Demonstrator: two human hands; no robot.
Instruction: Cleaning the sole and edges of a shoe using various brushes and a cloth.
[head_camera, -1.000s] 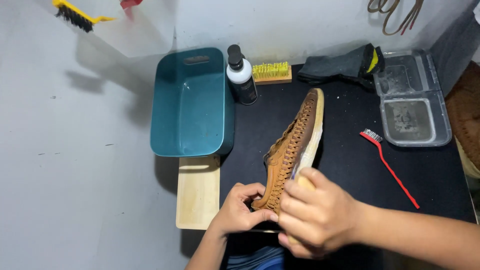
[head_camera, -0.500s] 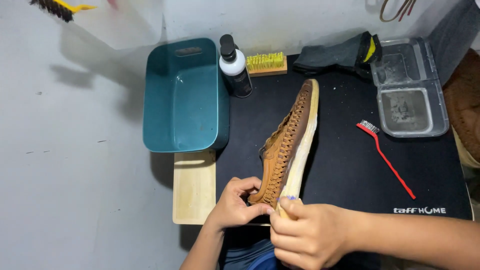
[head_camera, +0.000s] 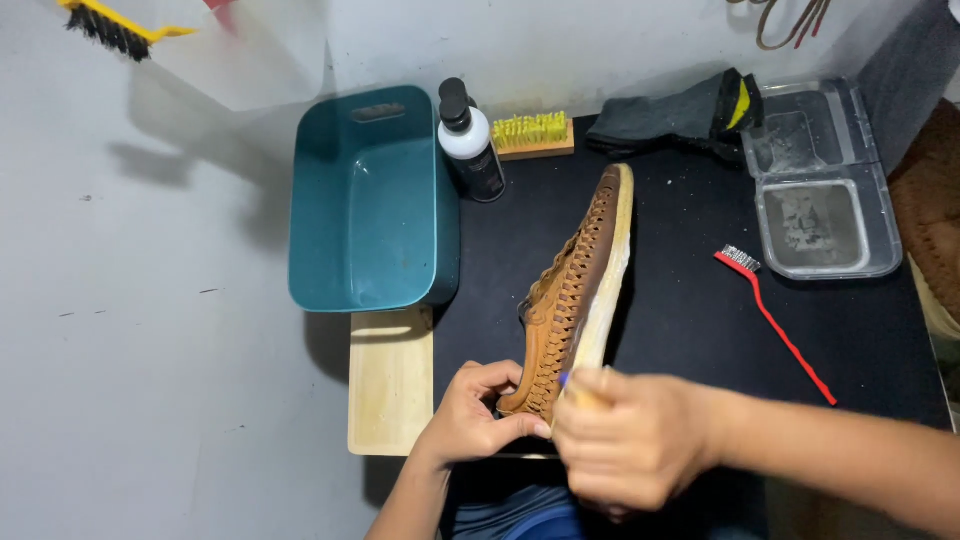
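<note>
Teal tub (head_camera: 372, 205) far left, looks empty; clear tray (head_camera: 822, 180) far right w/ residue. Brown woven shoe (head_camera: 575, 290) on its side mid black mat (head_camera: 690, 300). Left hand (head_camera: 478, 412) fingers pinch the heel; right hand (head_camera: 635, 435) curled round small brush (head_camera: 578, 390) at the sole. Red brush (head_camera: 775, 320) right, bare mat around it.

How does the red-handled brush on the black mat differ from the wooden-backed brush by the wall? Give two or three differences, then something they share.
The red-handled brush is long and thin with a small tuft of grey bristles at one end; the wooden-backed brush is a short block covered in yellow bristles. The red one lies at a slant right of the shoe; the wooden one sits behind it, beside the bottle. Neither is in a hand.
</note>
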